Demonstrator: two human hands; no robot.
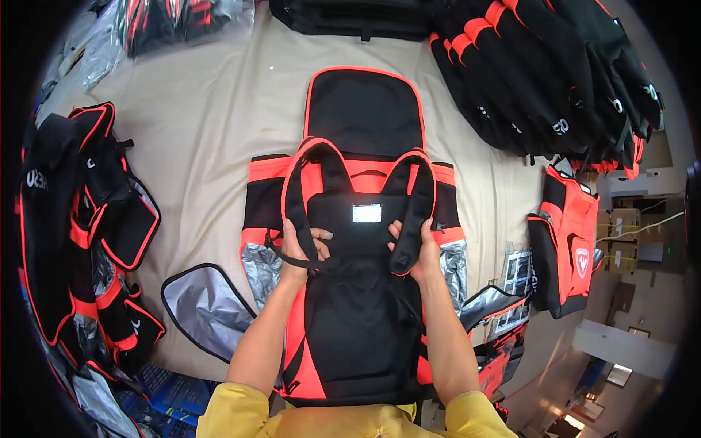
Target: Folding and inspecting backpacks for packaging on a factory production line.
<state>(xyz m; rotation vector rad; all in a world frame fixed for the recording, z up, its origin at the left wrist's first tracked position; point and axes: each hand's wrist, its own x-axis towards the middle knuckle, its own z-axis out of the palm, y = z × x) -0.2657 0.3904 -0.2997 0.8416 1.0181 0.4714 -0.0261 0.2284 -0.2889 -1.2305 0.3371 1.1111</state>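
Observation:
A black and orange-red backpack (350, 314) lies in front of me with its back panel up and its base toward me. Its top flap (365, 113) is folded out flat on the far side. My left hand (298, 252) grips the left shoulder strap (293, 191), thumb over its inner edge. A narrow webbing end hangs beside that hand. The right shoulder strap (418, 193) is held in my right hand (420, 248) near its lower end. Between the straps a small white label (366, 213) sits on the back panel. Silver lining shows at both sides.
Beige cloth (212, 160) covers the table. Black and red bags (80, 241) are heaped at the left, and more bags (540, 80) lie at the far right. A red backpack (577, 255) rests at the right edge. Plastic-wrapped goods (175, 25) lie at the far left; cardboard boxes (621, 226) stand beyond.

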